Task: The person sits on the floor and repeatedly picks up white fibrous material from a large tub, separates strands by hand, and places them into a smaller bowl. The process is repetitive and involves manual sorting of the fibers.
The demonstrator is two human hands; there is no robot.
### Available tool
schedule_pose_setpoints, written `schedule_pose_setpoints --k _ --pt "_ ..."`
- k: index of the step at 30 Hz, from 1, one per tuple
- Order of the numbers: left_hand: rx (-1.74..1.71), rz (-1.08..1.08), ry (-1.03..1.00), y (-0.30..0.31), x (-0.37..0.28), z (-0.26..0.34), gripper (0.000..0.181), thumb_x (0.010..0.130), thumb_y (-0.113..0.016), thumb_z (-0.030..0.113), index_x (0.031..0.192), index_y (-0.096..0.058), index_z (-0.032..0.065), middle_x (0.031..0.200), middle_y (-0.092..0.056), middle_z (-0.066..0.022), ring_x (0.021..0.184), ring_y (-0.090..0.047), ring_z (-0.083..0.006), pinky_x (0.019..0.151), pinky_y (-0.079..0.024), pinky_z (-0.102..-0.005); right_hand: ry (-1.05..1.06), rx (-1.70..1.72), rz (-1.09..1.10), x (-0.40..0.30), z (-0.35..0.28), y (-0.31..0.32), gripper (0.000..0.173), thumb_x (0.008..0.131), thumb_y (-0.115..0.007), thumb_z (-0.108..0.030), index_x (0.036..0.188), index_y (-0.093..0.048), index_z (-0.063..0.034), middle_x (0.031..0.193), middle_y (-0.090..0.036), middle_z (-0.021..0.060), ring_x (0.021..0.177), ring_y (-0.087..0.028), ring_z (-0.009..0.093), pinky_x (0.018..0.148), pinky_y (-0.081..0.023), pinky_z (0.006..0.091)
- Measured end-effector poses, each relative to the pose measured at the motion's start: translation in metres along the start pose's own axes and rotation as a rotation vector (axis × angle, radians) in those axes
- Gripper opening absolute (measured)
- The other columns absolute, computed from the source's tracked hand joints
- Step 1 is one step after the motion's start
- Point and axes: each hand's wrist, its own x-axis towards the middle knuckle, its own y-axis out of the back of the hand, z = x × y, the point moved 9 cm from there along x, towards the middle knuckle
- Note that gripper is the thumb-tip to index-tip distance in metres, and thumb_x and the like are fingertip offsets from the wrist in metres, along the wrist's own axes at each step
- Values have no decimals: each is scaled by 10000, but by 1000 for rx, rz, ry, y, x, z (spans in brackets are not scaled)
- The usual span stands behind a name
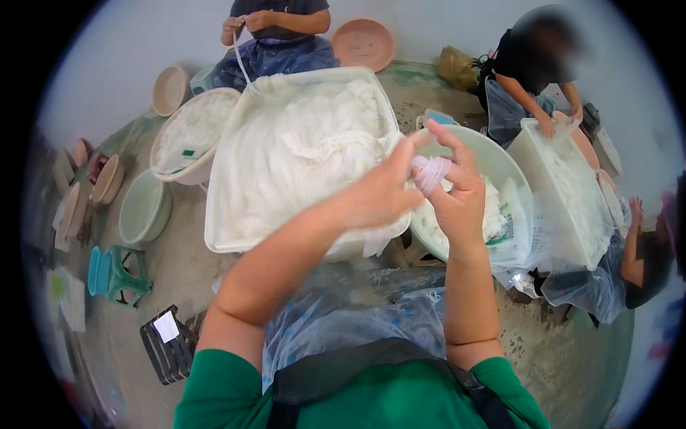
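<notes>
My right hand (462, 195) is raised over the tubs, with a small coil of whitish, translucent strand (433, 174) wound about its fingers. Its index finger points up. My left hand (378, 187) is blurred beside the coil, fingers spread around its near side; whether it pinches the strand is unclear. Under both hands is a large white rectangular tub (225, 244) heaped with wet, pale strands (300, 139). To its right stands a round pale-green basin (514, 155), holding white clumps (493, 214) and a printed plastic bag (514, 225).
A round tub of white strands (195, 126) adjoins on the left. Beyond it are an empty green basin (144, 206) and a green plastic stool (128, 273). One person (278, 32) sits opposite; others work at a white tub (576, 198) on the right.
</notes>
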Motion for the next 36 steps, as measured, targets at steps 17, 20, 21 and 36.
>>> schedule_pose_setpoints --k 17,20,21,36 --pt "-420 423 420 3 -31 -112 160 823 -420 162 677 -383 111 569 -319 13 496 -305 -138 463 -270 -281 -293 1212 -165 -10 -4 -6 149 933 -465 -268 980 -532 -144 1079 -596 50 704 -520 122 580 -422 257" --pt "-817 327 593 -7 -20 -106 228 824 -414 158 620 -312 151 545 -278 44 468 -235 -102 428 -208 -258 -171 -7 -79 -11 25 9 304 839 -604 -228 1117 -515 -143 1137 -557 118 921 -529 243 729 -447 334" --pt "-834 231 560 -9 -13 -84 246 825 -413 151 612 -291 157 550 -279 44 468 -226 -97 422 -198 -258 -96 -511 -63 -16 38 9 407 803 -651 -206 1177 -504 -145 1174 -537 157 1041 -542 303 808 -459 370" --pt "313 154 19 -17 -44 -62 243 875 -508 267 824 -519 29 679 -505 -74 630 -476 -228 612 -396 -341 -242 157 -174 -30 15 -28 242 880 -488 -141 935 -677 0 1002 -646 164 1157 -491 304 984 -347 410"
